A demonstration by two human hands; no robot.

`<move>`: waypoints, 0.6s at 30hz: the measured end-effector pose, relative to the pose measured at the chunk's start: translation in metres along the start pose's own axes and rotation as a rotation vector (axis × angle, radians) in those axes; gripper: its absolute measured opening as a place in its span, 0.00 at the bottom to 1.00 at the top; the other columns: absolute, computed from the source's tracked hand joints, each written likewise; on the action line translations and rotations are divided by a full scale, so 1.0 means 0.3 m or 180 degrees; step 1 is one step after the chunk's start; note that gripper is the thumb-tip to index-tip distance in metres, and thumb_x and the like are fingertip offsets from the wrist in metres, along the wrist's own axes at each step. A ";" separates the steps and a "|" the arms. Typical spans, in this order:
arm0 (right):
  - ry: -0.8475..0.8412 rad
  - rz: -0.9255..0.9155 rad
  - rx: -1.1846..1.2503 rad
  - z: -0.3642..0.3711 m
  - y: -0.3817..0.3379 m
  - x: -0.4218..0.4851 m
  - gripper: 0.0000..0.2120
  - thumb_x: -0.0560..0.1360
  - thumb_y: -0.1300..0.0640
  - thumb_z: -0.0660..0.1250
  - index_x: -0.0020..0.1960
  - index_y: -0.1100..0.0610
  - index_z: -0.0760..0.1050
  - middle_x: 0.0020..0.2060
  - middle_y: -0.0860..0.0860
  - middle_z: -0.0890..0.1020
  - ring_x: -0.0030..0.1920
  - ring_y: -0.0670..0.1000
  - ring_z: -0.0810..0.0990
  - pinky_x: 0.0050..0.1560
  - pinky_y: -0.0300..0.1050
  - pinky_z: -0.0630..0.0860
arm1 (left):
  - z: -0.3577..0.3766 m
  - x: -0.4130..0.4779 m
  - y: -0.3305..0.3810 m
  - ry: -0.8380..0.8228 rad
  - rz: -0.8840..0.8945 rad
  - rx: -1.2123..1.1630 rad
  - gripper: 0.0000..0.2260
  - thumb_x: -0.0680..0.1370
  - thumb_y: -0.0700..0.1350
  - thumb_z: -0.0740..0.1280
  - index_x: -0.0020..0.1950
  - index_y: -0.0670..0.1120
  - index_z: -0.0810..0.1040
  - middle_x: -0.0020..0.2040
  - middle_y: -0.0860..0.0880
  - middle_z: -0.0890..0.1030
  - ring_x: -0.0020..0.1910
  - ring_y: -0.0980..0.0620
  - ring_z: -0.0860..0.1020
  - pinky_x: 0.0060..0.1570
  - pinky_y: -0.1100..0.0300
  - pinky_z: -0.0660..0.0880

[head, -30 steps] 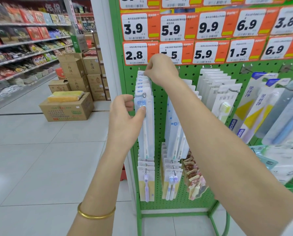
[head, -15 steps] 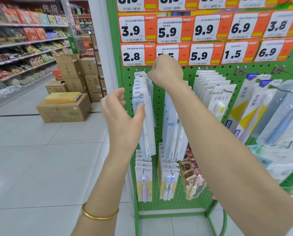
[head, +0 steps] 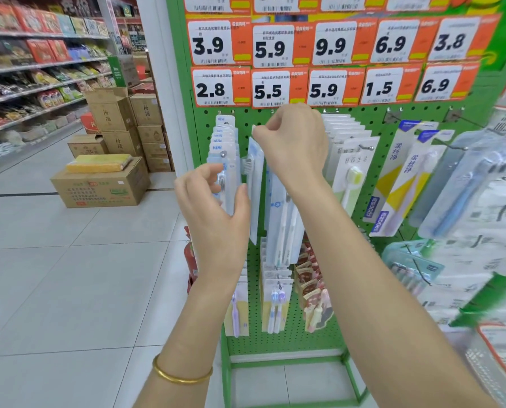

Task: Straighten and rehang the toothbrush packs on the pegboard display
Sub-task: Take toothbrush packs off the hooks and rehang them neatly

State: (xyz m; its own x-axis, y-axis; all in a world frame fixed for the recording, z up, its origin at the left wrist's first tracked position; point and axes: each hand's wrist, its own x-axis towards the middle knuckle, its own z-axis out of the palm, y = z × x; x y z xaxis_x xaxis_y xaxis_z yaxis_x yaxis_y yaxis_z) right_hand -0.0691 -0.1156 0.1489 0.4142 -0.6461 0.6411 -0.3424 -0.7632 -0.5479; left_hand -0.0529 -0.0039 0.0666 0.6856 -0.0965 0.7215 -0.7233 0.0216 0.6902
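Card-and-blister toothbrush pack is dangling before the pegboard, likely feeling light, flat and bendy; right hand is pinching its top tab, probably the firmest hold; left hand is hovering, fingers loosely spread, thumb beside its edge.

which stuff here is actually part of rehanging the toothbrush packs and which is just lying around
Part of the job: toothbrush pack pinched at its top by the right hand; NEW-labelled packs by the left hand; green pegboard.
Just lying about: cardboard boxes on the floor; yellow bundle on one of them; price tags; snack shelves.
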 end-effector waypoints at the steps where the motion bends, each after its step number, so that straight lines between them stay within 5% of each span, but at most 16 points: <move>1: 0.0023 -0.0005 0.0102 -0.016 0.008 -0.015 0.19 0.67 0.59 0.64 0.24 0.54 0.58 0.27 0.49 0.65 0.38 0.55 0.67 0.30 0.44 0.58 | 0.003 -0.014 0.005 -0.0018 -0.0041 -0.0035 0.16 0.74 0.39 0.69 0.57 0.50 0.68 0.52 0.61 0.64 0.48 0.60 0.70 0.50 0.64 0.70; 8: -0.0130 -0.0017 0.0496 -0.126 0.131 -0.169 0.11 0.72 0.56 0.65 0.31 0.53 0.71 0.38 0.50 0.78 0.46 0.50 0.74 0.42 0.46 0.69 | 0.029 -0.131 0.041 -0.0316 -0.0509 -0.0381 0.11 0.77 0.43 0.66 0.58 0.51 0.69 0.51 0.61 0.67 0.50 0.57 0.73 0.50 0.62 0.72; 13: -0.0629 0.0055 0.0793 -0.209 0.274 -0.292 0.06 0.74 0.55 0.68 0.38 0.54 0.76 0.39 0.48 0.76 0.43 0.47 0.74 0.44 0.41 0.67 | 0.054 -0.261 0.051 -0.1259 -0.0982 -0.0506 0.13 0.80 0.49 0.61 0.65 0.50 0.70 0.60 0.57 0.71 0.61 0.60 0.71 0.57 0.69 0.68; 18: -0.0942 0.0411 0.0998 -0.251 0.408 -0.393 0.07 0.75 0.56 0.68 0.38 0.52 0.75 0.38 0.44 0.74 0.38 0.40 0.72 0.39 0.29 0.66 | 0.096 -0.393 0.045 -0.2005 -0.1702 -0.1054 0.09 0.79 0.45 0.65 0.59 0.51 0.76 0.55 0.53 0.80 0.52 0.61 0.78 0.52 0.67 0.74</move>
State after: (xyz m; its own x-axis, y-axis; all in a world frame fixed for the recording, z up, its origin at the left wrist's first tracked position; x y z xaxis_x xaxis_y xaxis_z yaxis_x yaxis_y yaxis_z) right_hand -0.2234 -0.1334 0.0467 0.6239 -0.6711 0.4005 -0.1540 -0.6080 -0.7789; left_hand -0.1461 -0.0208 -0.0108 0.6817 -0.7033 0.2015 -0.1918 0.0940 0.9769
